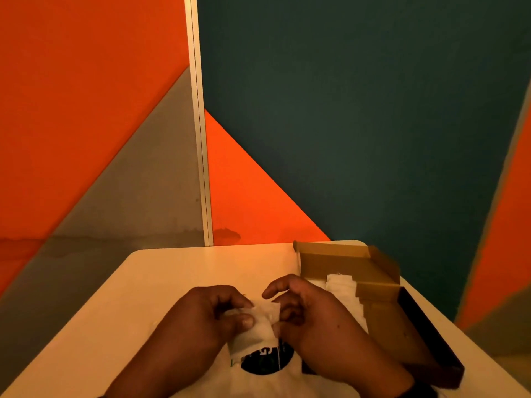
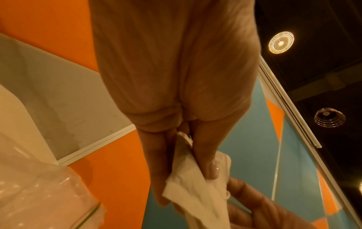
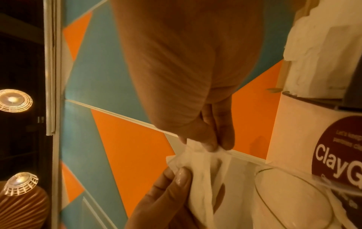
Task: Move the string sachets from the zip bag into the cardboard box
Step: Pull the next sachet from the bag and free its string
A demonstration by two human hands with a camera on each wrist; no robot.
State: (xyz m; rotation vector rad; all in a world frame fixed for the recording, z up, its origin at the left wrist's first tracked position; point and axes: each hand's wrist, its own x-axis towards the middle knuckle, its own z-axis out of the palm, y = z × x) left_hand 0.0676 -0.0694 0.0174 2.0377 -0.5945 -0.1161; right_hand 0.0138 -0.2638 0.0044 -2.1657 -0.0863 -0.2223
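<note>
A white cloth sachet (image 1: 265,320) hangs between both hands above the clear zip bag (image 1: 267,369), which lies at the table's near edge and bears a dark round label. My left hand (image 1: 212,314) pinches the sachet's left side (image 2: 195,181) between thumb and fingers. My right hand (image 1: 298,308) pinches its right edge (image 3: 203,156), index finger raised. The open cardboard box (image 1: 382,305) stands just to the right and holds several white sachets (image 1: 340,285).
The cream table (image 1: 184,271) ends at a rounded far edge before orange, grey and teal wall panels. A dark lid flap (image 1: 428,331) of the box lies along its right side. In the right wrist view the label (image 3: 339,156) reads "ClayG".
</note>
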